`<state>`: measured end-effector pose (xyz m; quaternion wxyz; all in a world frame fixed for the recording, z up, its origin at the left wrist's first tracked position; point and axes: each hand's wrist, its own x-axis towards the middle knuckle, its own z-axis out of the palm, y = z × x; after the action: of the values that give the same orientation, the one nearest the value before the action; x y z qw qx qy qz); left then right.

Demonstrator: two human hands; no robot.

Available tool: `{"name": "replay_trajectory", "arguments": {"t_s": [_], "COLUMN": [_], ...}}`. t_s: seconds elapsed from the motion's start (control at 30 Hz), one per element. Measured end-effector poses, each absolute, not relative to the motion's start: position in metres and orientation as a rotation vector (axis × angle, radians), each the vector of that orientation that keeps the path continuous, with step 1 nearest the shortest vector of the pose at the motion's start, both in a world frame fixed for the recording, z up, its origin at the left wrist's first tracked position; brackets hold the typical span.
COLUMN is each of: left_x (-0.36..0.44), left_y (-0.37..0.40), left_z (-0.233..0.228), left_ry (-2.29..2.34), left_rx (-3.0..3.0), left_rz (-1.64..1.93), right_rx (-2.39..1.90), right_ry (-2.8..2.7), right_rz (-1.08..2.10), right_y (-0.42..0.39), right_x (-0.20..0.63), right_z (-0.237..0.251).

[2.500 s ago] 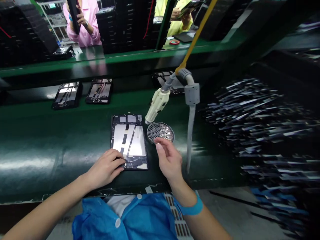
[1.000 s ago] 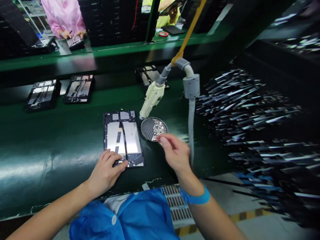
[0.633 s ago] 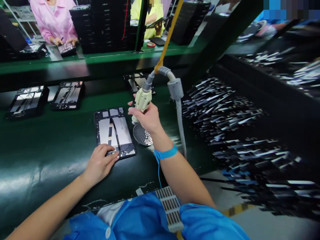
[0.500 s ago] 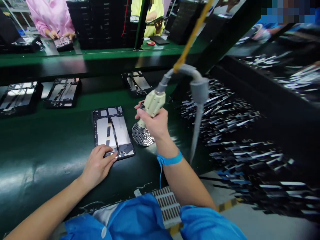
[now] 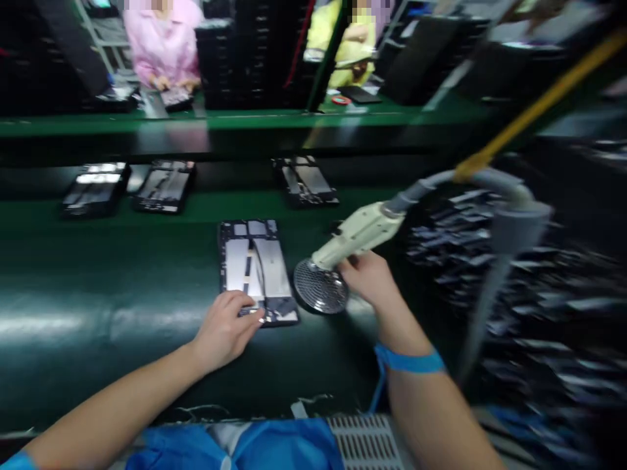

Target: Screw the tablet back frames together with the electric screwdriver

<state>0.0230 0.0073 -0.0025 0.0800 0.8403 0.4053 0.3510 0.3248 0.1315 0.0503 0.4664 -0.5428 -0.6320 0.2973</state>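
Observation:
An opened tablet (image 5: 272,261), its silver battery panels and dark ribbon cable exposed, lies flat in front of me. My left hand (image 5: 228,329) is at its lower edge, fingers bent and closed on the bottom end; any small part between the fingertips is hidden. Just right of the tablet, a cream hand tool (image 5: 360,235) leans over, with a round perforated metal disc (image 5: 321,287) at its lower end and a grey hose (image 5: 431,183) at its top. My right hand (image 5: 369,277) is closed around the tool's lower handle, most fingers hidden behind it.
More opened tablets (image 5: 164,186) lie along the back of the green work surface (image 5: 122,261). A yellow cord (image 5: 539,111) holds up the hose. Blurred dark and silver parts (image 5: 490,261) fill the right side. Across the bench are a person in pink (image 5: 164,42) and another in yellow.
The view has swung left, so everything sits further right. The tool has tipped from steep to slanting, and my right hand sits lower on it. My left hand stays on the tablet's lower edge.

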Motion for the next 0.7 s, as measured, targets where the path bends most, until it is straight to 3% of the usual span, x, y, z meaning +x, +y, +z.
{"name": "replay_trajectory", "arguments": {"t_s": [0.07, 0.23, 0.57, 0.7], "left_x": [0.025, 0.025, 0.021, 0.02], "left_y": [0.011, 0.014, 0.011, 0.011], "left_z": [-0.002, 0.002, -0.002, -0.002], "left_ry": [1.22, 1.261, 1.218, 1.241], "left_rx": [2.515, 2.521, 2.582, 2.607], "left_rz": [1.061, 1.041, 0.925, 0.892], "right_rx": [-1.691, -1.886, -2.331, -2.406], "right_ry": [-1.828, -2.315, -2.388, -2.27], "right_rz": [0.686, 0.477, 0.092, 0.214], "right_y": [0.144, 0.155, 0.12, 0.103], "right_x": [0.337, 0.355, 0.352, 0.353], "right_z": [0.04, 0.016, 0.014, 0.012]}}
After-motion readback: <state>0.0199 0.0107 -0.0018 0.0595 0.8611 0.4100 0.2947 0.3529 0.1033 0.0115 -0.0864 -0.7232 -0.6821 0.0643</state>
